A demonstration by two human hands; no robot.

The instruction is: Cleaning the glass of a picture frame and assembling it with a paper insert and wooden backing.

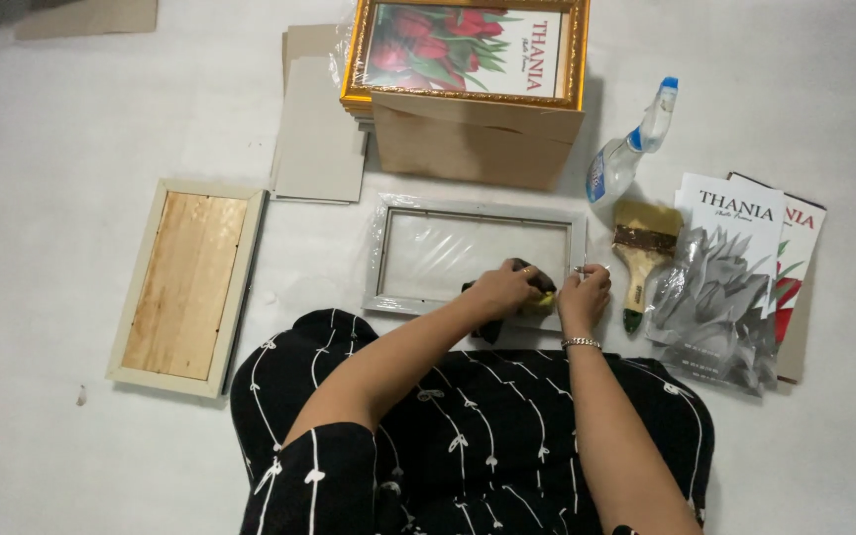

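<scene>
Wiping near the floor's middle, your left hand clutched a dark cloth on the grey frame | right hand pinched its corner, fingers apparently closed | hard pressure risked cracking the glass.

Grey picture frame flat on the floor, glass up; dark cloth bunched on its lower right corner.

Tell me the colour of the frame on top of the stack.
Gold, around a print of red flowers; the top frame shows best in the head view.
</scene>
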